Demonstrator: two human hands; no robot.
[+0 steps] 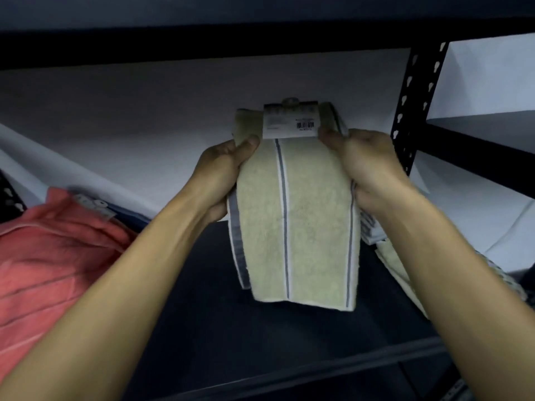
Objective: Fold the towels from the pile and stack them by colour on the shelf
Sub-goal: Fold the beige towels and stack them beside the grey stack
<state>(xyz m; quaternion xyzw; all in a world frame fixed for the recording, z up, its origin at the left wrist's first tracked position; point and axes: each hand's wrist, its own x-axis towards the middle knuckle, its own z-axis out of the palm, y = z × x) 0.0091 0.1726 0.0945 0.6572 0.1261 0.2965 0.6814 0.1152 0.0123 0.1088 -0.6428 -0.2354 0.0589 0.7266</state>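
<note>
both hands, left hand (223, 172) and right hand (364, 166), grip the sides of a folded green towel (295, 221) above the dark shelf (289, 342). pink towels (49, 256) lie at left, more green ones (405, 273) at right (its likely stack), so placing remains.
</note>
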